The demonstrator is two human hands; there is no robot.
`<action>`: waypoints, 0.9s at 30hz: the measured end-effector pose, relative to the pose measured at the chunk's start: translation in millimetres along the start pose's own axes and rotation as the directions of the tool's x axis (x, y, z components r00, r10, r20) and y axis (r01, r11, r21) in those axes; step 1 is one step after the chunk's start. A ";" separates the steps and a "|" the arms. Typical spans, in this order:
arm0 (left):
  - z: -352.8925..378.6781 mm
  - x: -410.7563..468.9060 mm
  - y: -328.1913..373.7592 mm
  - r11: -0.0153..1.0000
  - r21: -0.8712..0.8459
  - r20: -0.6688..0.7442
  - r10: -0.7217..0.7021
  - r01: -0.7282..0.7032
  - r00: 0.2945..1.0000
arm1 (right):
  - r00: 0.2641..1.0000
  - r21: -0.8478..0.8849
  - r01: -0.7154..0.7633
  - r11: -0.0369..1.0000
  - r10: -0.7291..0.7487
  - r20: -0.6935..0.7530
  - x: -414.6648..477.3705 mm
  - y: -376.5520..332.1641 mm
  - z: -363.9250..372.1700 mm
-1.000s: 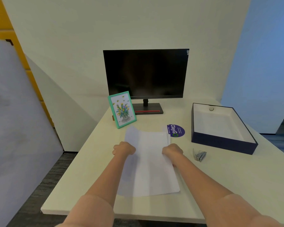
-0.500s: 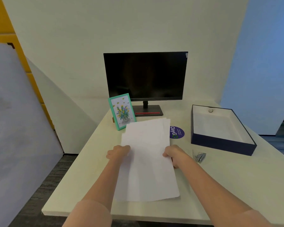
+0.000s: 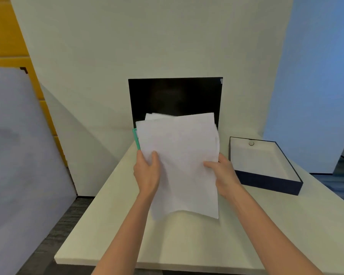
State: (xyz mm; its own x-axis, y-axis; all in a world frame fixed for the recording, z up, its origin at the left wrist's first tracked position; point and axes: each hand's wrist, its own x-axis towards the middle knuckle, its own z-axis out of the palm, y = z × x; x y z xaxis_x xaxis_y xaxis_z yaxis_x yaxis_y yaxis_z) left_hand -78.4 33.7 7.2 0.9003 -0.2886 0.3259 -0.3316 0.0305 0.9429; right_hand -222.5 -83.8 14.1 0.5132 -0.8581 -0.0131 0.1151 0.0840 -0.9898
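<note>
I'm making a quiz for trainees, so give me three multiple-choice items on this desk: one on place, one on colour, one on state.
1. Where is the box? A. right of the papers B. left of the papers C. beneath the papers
2. What colour is the box's outer wall? A. red B. dark blue C. green
3. How are the papers? A. rolled into a tube B. held up by the left hand and right hand C. lying in the box
Key: 1 A, the box lies beyond the right hand. 2 B, its front wall is navy. 3 B, both thumbs pinch the sheets, which hang above the table.
</note>
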 end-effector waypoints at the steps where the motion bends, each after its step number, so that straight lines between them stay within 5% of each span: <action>1: -2.9 -4.9 0.7 0.999 -0.043 -0.003 0.021 -0.021 1.000 | 0.999 0.024 0.033 0.999 -0.033 0.008 -6.6 -1.7 -0.1; 8: -19.9 -3.4 -17.2 0.987 -0.161 0.190 0.013 0.018 0.982 | 0.991 0.115 -0.003 0.993 -0.012 0.133 -19.4 6.9 -6.6; 18: -20.0 -15.9 -13.0 0.991 -0.117 0.044 0.073 -0.067 0.996 | 0.936 -0.139 0.344 0.929 -0.351 -0.030 -29.9 -4.3 17.0; 23: -26.9 -5.4 -0.7 0.943 0.043 0.002 0.329 -0.329 0.944 | 0.784 -0.411 0.571 0.710 -0.620 0.017 -30.5 -17.0 21.1; 27: -29.3 5.4 18.7 0.859 0.210 0.039 0.470 -0.467 0.882 | 0.684 -0.573 0.615 0.541 -0.728 0.046 -27.9 -26.3 25.2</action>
State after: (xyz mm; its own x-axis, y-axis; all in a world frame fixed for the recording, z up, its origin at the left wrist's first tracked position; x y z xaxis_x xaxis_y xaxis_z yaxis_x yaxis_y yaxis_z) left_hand -71.4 60.7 28.6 0.6271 -0.2774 0.7279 -0.7644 -0.0398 0.6435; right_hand -218.4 -49.3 44.0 0.3065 -0.6243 0.7185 -0.1092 -0.7729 -0.6250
